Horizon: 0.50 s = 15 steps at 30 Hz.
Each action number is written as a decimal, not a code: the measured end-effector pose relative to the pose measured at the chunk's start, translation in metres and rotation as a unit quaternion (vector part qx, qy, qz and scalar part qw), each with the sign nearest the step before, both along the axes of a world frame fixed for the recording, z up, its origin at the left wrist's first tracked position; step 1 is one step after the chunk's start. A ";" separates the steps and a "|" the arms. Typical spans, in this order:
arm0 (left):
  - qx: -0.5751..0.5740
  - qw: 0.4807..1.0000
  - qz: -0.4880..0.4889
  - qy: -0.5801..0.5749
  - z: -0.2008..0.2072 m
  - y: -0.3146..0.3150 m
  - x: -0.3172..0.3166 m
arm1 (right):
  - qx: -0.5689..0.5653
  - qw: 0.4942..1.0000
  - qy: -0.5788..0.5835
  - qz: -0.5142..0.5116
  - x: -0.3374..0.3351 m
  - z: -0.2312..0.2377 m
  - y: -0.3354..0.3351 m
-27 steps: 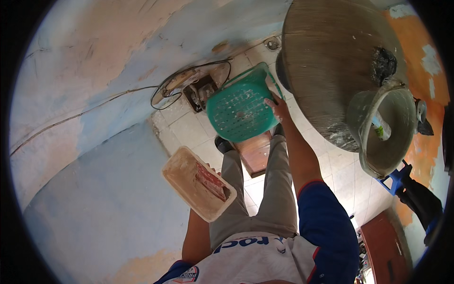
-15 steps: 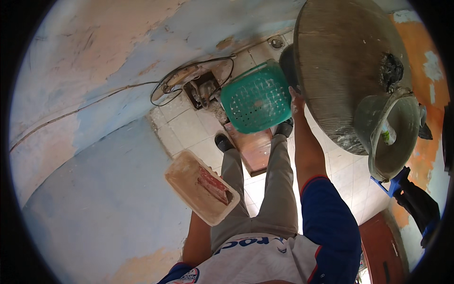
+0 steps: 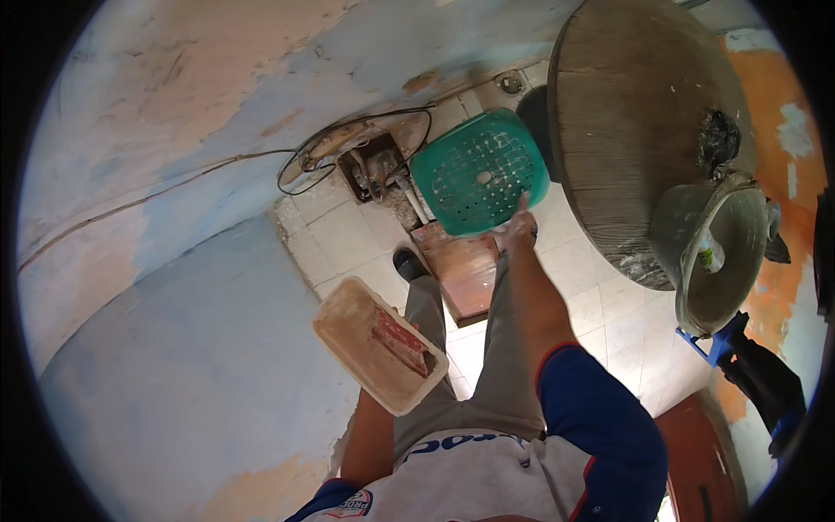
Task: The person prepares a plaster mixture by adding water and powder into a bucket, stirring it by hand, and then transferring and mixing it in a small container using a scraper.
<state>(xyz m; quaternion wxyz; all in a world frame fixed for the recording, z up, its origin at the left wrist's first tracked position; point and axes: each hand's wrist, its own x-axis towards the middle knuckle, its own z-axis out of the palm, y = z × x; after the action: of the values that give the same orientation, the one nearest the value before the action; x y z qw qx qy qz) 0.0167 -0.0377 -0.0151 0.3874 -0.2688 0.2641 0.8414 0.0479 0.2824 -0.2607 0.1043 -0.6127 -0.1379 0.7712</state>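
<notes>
My left hand (image 3: 413,326) holds a long cream plastic tub from below; the tub hides most of it, with a little showing at the far rim. The tub (image 3: 361,348) is smeared inside, and a flat reddish piece (image 3: 402,341) lies along one of its sides. My right hand (image 3: 519,228) is at the near right edge of a green plastic stool (image 3: 474,170), closed on that edge with one finger lying over the seat. Whitish smears cover the stool's perforated seat.
A large round wooden tabletop (image 3: 644,130) stands at right, with a grey bucket (image 3: 696,244) on its near edge. Left of the stool are an open floor pit (image 3: 370,170) with pipes and a looped cable (image 3: 304,187). A reddish-brown board (image 3: 461,274) lies between my feet.
My right hand has moved from the stool's right side to its near edge. The stool has shifted slightly right and turned. The tub has moved a little to the right.
</notes>
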 end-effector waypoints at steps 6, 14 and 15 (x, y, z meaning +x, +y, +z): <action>-0.013 0.999 -0.026 -0.016 0.006 0.016 -0.019 | -0.041 0.992 0.112 -0.047 -0.022 -0.008 -0.023; -0.078 0.997 -0.007 0.011 -0.011 -0.017 -0.018 | -0.031 0.993 0.092 -0.062 -0.014 -0.013 -0.037; -0.069 0.998 0.000 0.007 -0.009 -0.014 -0.016 | -0.023 0.991 0.110 -0.076 -0.013 -0.011 -0.040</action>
<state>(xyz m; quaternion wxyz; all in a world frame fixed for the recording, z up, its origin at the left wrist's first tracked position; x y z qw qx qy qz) 0.0007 -0.0513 -0.0240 0.3664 -0.2890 0.3244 0.8228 0.0344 0.2428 -0.2720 0.1630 -0.5352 -0.0603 0.8266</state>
